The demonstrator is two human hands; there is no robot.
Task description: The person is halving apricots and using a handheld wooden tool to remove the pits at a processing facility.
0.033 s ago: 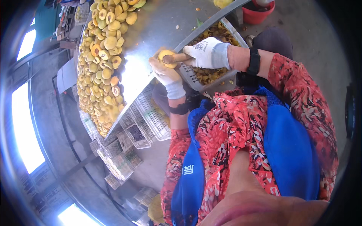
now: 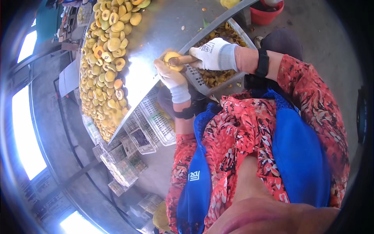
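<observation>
My left hand [image 2: 170, 76], in a white glove, is closed around a yellow peach half [image 2: 171, 59] at the table's near edge. My right hand [image 2: 212, 54], also gloved, grips a wooden-handled tool [image 2: 185, 60]. The tool's end meets the fruit's cut face; its blade or tip cannot be made out. Left of my hands a big heap of yellow peach halves [image 2: 105, 74] covers that side of the metal table [image 2: 161, 23]. Beneath my right hand stands a pale plastic crate [image 2: 198, 80] filled with brownish-yellow scraps [image 2: 216, 78].
The table's metal edge [image 2: 218, 25] runs slantwise just beyond my hands. White slatted crates [image 2: 157, 119] stand under the table by my left arm. A red bucket [image 2: 266, 15] sits on the floor at the far right. Glare whitens the table's near corner.
</observation>
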